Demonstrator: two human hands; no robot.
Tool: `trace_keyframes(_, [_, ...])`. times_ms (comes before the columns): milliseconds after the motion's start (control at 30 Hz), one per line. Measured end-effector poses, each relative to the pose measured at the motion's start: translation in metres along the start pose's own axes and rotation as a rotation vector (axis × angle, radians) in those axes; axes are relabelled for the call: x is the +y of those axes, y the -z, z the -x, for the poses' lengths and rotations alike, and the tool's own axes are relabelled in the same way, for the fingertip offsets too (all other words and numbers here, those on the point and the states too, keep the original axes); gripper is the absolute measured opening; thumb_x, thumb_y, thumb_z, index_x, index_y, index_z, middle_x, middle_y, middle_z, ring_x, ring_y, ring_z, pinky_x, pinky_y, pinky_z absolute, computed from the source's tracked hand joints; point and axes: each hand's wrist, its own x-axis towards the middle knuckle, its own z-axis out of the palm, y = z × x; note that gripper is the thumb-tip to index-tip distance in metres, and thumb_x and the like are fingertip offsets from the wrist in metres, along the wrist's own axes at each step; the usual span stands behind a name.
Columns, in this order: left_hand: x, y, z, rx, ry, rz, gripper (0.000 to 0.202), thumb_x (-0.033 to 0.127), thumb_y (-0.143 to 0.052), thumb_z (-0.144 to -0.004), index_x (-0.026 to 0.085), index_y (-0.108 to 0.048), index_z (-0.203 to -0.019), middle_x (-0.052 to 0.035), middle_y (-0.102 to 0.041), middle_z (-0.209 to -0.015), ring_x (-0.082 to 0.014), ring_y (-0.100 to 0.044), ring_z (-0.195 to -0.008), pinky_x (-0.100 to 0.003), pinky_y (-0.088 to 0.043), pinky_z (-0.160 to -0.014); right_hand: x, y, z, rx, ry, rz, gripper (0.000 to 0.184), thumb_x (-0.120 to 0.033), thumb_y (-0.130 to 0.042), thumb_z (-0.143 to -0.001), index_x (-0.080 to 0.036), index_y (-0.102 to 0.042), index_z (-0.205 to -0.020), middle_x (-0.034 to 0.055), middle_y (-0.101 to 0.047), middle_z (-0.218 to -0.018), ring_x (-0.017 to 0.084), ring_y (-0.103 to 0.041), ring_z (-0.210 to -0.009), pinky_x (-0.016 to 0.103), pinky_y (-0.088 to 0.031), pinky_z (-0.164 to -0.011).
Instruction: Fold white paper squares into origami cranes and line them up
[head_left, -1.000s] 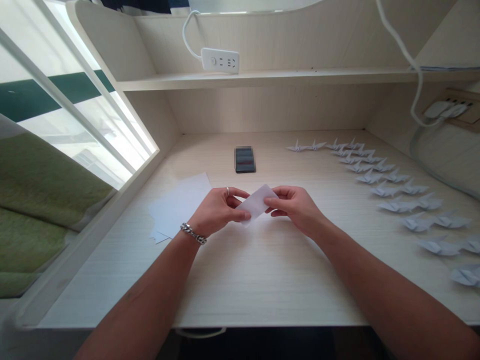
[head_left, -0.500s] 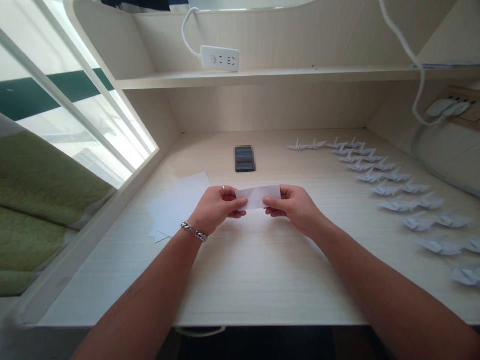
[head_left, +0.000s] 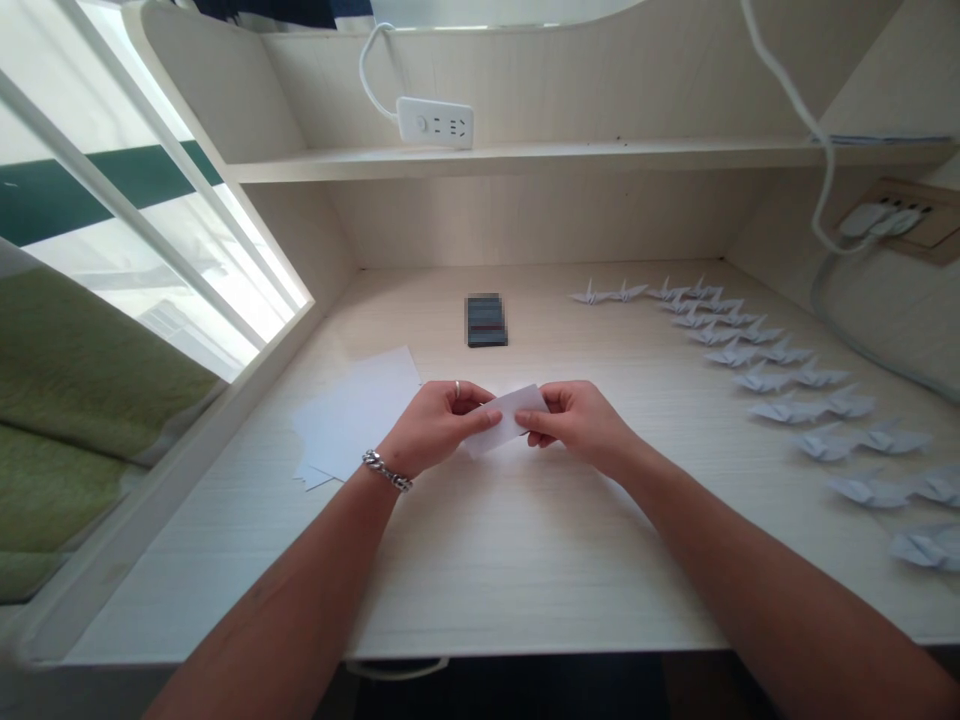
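Observation:
A small folded piece of white paper is held above the desk, tilted with its right end higher. My left hand, with a ring and a chain bracelet, pinches its left part between thumb and fingers. On the other end, my right hand grips the paper with the thumb on top. The fingers behind the paper are partly hidden. Loose sheets of white paper lie fanned out on the desk, just left of my left hand.
Several folded paper cranes stand in a double row along the desk's right side. A dark, pixelated rectangular object lies beyond my hands. On the shelf sits a white power strip. A white cable hangs at the right by a wall socket.
The paper has turned from nearly level to a slant, its left end lower. My hands have moved slightly closer together. The whole view has shifted a little.

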Motion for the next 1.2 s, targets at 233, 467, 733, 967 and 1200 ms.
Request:
trace_keyframes(233, [-0.002,-0.002,-0.001,0.051,-0.003,0.024,0.023,0.034,-0.073,-0.070,0.012,-0.069,-0.076,-0.0040,-0.069,-0.067,-0.0126,-0.058,-0.061,-0.022,-0.042,-0.053,0.001,0.000,-0.001,0.035,0.018,0.000,0.026,-0.038,-0.071,-0.075,-0.013,-0.069,-0.084,0.0041,-0.067,-0.063,0.014,-0.064,-0.059,0.026,-0.052,-0.058])
trace_keyframes(467, [-0.002,-0.005,-0.001,0.046,-0.015,0.161,0.022,0.029,-0.076,-0.067,0.013,-0.072,-0.083,-0.0048,-0.072,-0.075,-0.0133,-0.062,-0.064,-0.022,-0.047,-0.055,-0.001,-0.001,0.001,-0.012,0.016,-0.112,0.024,-0.035,-0.073,-0.073,-0.013,-0.072,-0.084,0.0039,-0.068,-0.062,0.013,-0.065,-0.058,0.025,-0.053,-0.057])
trace_keyframes(733, [0.004,-0.005,0.003,0.088,-0.058,0.198,0.016,0.026,-0.076,-0.067,0.015,-0.076,-0.078,-0.0037,-0.071,-0.073,-0.0120,-0.060,-0.064,-0.020,-0.045,-0.055,-0.001,0.000,0.000,-0.020,0.011,-0.416,0.025,-0.023,-0.078,-0.065,-0.015,-0.076,-0.089,0.0058,-0.072,-0.068,0.015,-0.068,-0.063,0.026,-0.055,-0.061])
trace_keyframes(967, [0.004,-0.004,0.004,0.097,-0.094,0.179,0.013,0.027,-0.073,-0.069,0.016,-0.075,-0.075,-0.0028,-0.069,-0.071,-0.0119,-0.059,-0.061,-0.020,-0.043,-0.051,-0.005,0.000,0.002,-0.013,0.043,-0.440,0.020,-0.018,-0.076,-0.065,-0.017,-0.077,-0.085,0.0055,-0.073,-0.070,0.015,-0.068,-0.064,0.029,-0.057,-0.065])
trace_keyframes(1200, [0.002,-0.005,0.004,0.107,-0.135,0.112,0.012,0.026,-0.072,-0.070,0.015,-0.074,-0.073,-0.0035,-0.070,-0.070,-0.0125,-0.060,-0.062,-0.021,-0.044,-0.052,-0.009,0.001,0.005,-0.020,0.045,-0.375,0.022,-0.027,-0.076,-0.067,-0.015,-0.077,-0.086,0.0068,-0.072,-0.071,0.017,-0.068,-0.066,0.031,-0.056,-0.067])
